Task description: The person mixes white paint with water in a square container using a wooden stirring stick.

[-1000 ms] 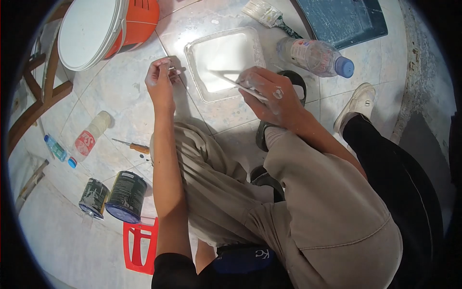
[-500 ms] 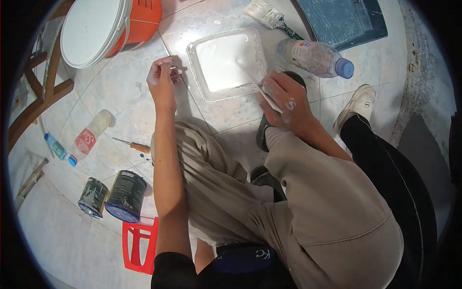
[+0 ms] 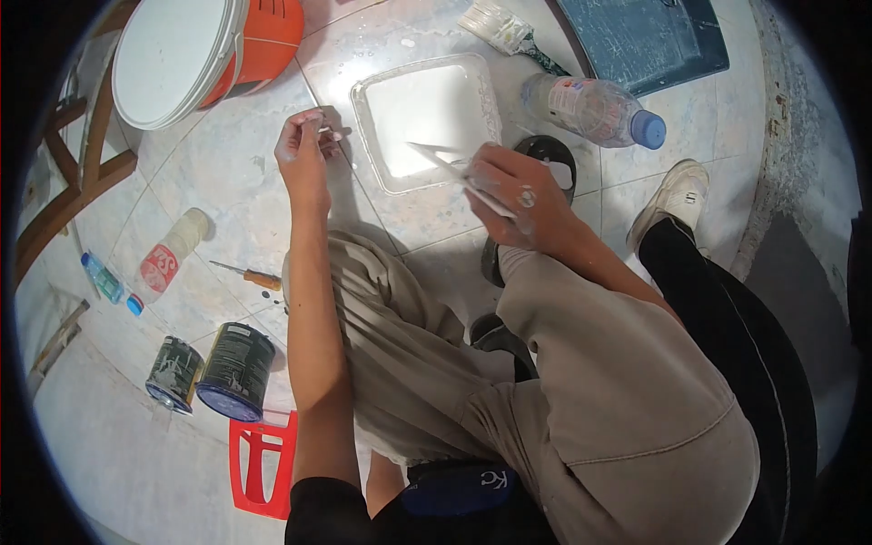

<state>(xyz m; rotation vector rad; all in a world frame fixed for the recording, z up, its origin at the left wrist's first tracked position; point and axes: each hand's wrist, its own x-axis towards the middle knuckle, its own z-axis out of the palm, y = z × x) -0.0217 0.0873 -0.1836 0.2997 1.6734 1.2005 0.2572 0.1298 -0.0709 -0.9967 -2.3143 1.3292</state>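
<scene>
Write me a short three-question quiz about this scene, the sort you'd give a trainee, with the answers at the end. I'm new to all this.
1. Which hand holds the stick that points over the tub?

2. Where does the brush lie?
A. Inside the tub
B. On the floor
C. Across the tub's rim

3. Fill in the blank: the bottle next to the brush has a ____ cap.

Key: 1. The right hand. 2. B. 3. Blue.
</scene>
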